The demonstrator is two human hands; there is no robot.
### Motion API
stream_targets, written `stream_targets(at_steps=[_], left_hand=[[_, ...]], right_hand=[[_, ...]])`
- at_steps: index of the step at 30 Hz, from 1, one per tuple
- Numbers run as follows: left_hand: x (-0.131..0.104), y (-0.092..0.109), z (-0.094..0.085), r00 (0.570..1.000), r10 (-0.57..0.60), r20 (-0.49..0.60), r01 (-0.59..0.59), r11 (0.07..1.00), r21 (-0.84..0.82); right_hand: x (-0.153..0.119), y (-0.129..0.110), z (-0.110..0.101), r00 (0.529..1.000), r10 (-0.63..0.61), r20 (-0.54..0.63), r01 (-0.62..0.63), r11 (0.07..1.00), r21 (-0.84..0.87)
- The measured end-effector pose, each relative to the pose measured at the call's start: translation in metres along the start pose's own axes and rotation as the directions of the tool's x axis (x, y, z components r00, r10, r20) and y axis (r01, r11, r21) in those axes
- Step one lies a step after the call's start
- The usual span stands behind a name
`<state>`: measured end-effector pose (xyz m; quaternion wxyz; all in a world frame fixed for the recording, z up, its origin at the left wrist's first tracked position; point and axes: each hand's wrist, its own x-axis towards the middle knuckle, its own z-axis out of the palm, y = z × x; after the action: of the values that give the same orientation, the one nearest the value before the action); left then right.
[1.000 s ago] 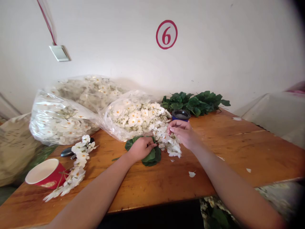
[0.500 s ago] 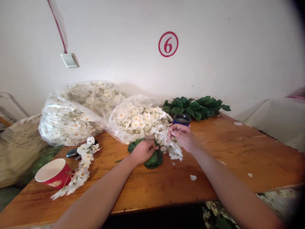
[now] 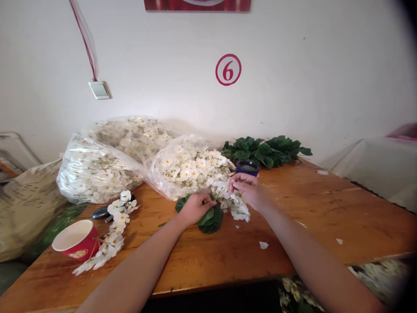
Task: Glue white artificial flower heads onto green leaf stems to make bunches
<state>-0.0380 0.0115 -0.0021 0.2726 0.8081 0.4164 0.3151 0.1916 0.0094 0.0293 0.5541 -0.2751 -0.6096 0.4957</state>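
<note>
Left hand (image 3: 194, 208) grips green leaves (image 3: 211, 218) on the table (image 3: 325, 208), just in front of the open flower bag (image 3: 182, 167). Right hand (image 3: 249, 190) pinches white flower sprig (image 3: 236, 204) right beside leaves, near blue cup (image 3: 248, 167).

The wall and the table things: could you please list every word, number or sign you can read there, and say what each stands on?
"6" in a red circle, on the white wall.
Red cup: a pale emblem on its side, too small to read.
Red strip at the top of the wall: cut off by the frame, unreadable.
Nothing else bears text.
</note>
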Motion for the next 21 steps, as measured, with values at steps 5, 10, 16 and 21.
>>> stream_targets(at_steps=[5,10,16,21], left_hand=[[0.004,-0.001,-0.001,0.995,-0.082,-0.061,0.066,0.973,-0.222],[0.007,0.01,-0.012,0.961,-0.252,-0.112,0.142,0.801,-0.581],[0.003,0.036,-0.036,0.932,-0.294,-0.213,0.015,0.618,-0.786],[0.001,0.039,-0.056,0.932,-0.175,-0.318,-0.067,0.778,-0.625]], right_hand=[[0.001,0.001,0.001,1.0,-0.025,-0.018,0.025,0.999,-0.032],[0.001,-0.002,0.001,0.995,-0.063,-0.077,0.062,0.998,-0.013],[0.0,-0.012,0.004,0.972,-0.059,-0.228,0.071,0.996,0.049],[0.003,-0.01,0.002,0.951,-0.097,-0.292,0.13,0.987,0.094]])
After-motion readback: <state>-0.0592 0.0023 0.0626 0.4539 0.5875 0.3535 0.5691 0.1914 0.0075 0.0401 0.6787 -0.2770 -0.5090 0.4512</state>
